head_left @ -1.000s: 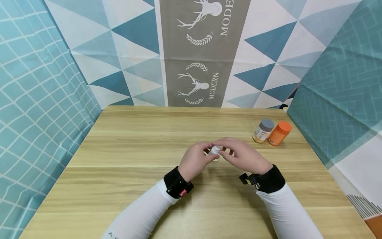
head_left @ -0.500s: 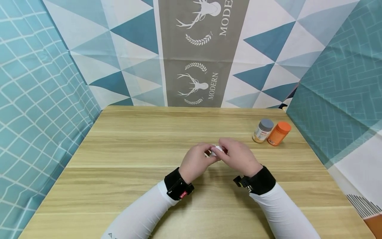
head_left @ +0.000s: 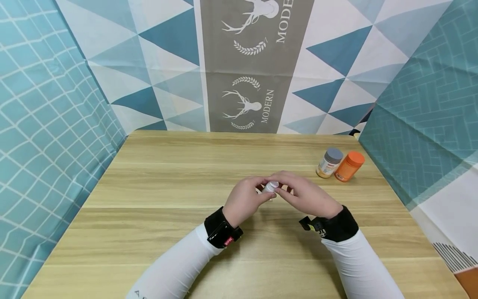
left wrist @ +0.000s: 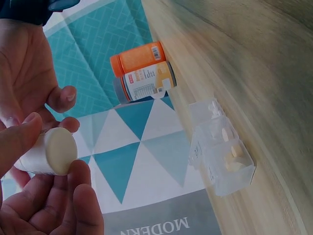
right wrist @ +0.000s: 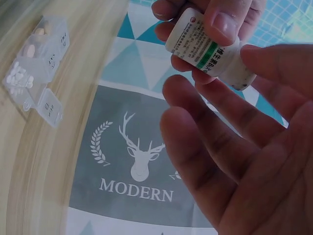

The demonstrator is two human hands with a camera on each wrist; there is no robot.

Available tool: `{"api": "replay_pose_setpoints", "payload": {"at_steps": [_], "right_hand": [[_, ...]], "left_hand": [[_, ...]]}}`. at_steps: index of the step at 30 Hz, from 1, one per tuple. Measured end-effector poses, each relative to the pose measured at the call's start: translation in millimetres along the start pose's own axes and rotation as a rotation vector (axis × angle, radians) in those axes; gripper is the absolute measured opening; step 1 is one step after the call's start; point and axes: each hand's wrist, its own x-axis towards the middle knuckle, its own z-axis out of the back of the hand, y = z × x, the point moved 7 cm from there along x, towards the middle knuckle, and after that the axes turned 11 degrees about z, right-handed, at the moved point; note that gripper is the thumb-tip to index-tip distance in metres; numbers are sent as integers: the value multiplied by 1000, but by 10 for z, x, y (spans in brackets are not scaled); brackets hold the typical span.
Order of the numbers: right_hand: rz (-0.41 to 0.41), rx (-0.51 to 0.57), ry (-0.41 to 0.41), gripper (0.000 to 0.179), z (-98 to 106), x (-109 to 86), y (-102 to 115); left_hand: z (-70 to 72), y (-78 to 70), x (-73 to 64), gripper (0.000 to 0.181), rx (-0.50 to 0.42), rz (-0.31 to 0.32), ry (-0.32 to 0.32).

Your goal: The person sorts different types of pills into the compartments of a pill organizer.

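A small white pill bottle with a green-striped label is held by my left hand, thumb on one side and fingers on the other. Its base faces the left wrist camera. At the other end is the white cap, with my right hand pinching it between thumb and index finger. The right hand's other fingers spread loosely apart from the bottle. Beyond the hands, a clear pill organizer stands on the table with pills in its compartments; one lid hangs raised. The head view mostly hides the organizer behind the hands.
Toward the back right of the wooden table stand a grey-capped bottle and an orange bottle, side by side. Patterned cloth hangs behind the table, with more cloth along both sides.
Half a second ago my right hand was turned inward to the left, covering the cap. It has swung back out to the right, exposing the cap. The left hand stays nearly still.
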Motion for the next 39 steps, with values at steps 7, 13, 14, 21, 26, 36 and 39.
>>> {"api": "replay_pose_setpoints", "payload": {"at_steps": [7, 13, 14, 21, 26, 36, 39], "right_hand": [[-41, -43, -53, 16, 16, 0, -22], [-66, -101, -64, 13, 7, 5, -9], [-68, -104, -71, 14, 13, 4, -6], [-106, -73, -118, 17, 28, -28, -10], [-207, -43, -135, 19, 34, -213, -165], [-421, -216, 7, 11, 387, -1116, -1035], [-502, -266, 51, 14, 588, -1417, -1339]], "left_hand": [[-3, -21, -17, 23, -12, -15, -13], [17, -41, -26, 18, -10, -26, -18], [18, -43, -23, 18, -8, -24, -13], [40, -51, -32, 30, 42, 21, 63], [108, 47, -93, 57, 212, 53, 62], [178, 591, -250, 92, 581, 84, -3], [212, 649, -278, 95, 612, 86, 4]]}}
